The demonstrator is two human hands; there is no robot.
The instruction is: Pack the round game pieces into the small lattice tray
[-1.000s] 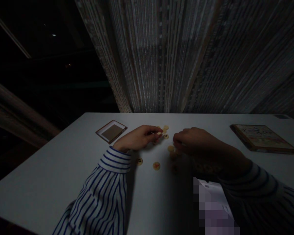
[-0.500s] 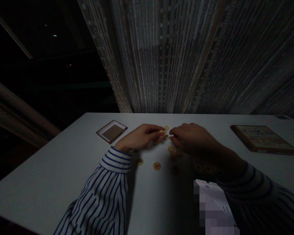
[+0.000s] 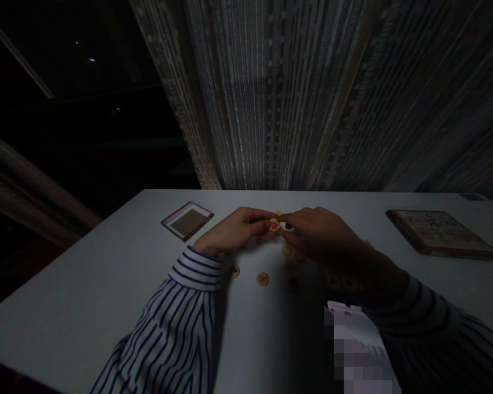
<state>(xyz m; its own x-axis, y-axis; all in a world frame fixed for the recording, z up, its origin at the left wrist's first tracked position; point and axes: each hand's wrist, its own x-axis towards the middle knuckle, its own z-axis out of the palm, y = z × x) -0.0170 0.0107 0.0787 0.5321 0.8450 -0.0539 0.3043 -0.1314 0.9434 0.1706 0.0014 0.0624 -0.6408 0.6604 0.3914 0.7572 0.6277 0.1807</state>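
Between the fingertips of my two hands is a round xiangqi piece (image 3: 275,225) with a red character on its face. My left hand (image 3: 241,229) pinches it from the left, thumb and forefinger together. From the right, the thumb and forefinger of my right hand (image 3: 318,230) close on its edge. Nearer to me lie a red-marked piece (image 3: 263,279) and a dark-marked piece (image 3: 234,271), the latter just beyond my left cuff. Several pale pieces (image 3: 287,250) rest below my right fingers, partly in shadow. Another piece (image 3: 278,213) shows a little behind the held one.
On the white table (image 3: 107,284), a shallow framed tray (image 3: 188,221) lies at the left. A flat box with a printed lid (image 3: 441,232) is at the right. More shaded pieces (image 3: 340,281) sit under my right forearm, near a lit phone screen (image 3: 355,323). A striped curtain (image 3: 271,109) hangs behind.
My right hand has moved slightly left, and its fingertips now meet the red-marked piece in my left hand. That piece has turned its face more toward me.
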